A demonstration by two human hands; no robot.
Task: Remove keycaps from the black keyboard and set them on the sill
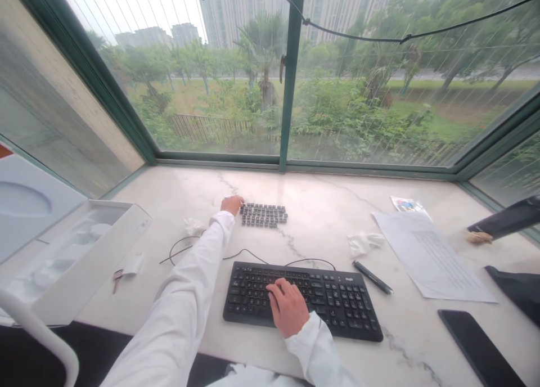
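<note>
Small dark keycaps (264, 215) lie in several neat rows on the marble-patterned surface. My left hand (232, 205) reaches to the upper left corner of these rows, its fingers pinched together at a keycap there. A black full-size keyboard (346, 302) lies nearer to me, slightly turned. Over its middle keys rests my right hand (291, 309), thumb and index finger stretched a little apart toward the left, with nothing visible in it. The other fingertips of that hand are partly hidden.
An open white box (90, 252) stands at left, with a key (117, 277) beside it. A thin cable (248, 252) runs behind the keyboard. At right are crumpled tissue (365, 243), a pen (373, 277), a paper sheet (430, 257) and a phone (476, 342). Windows (219, 94) border the far edge.
</note>
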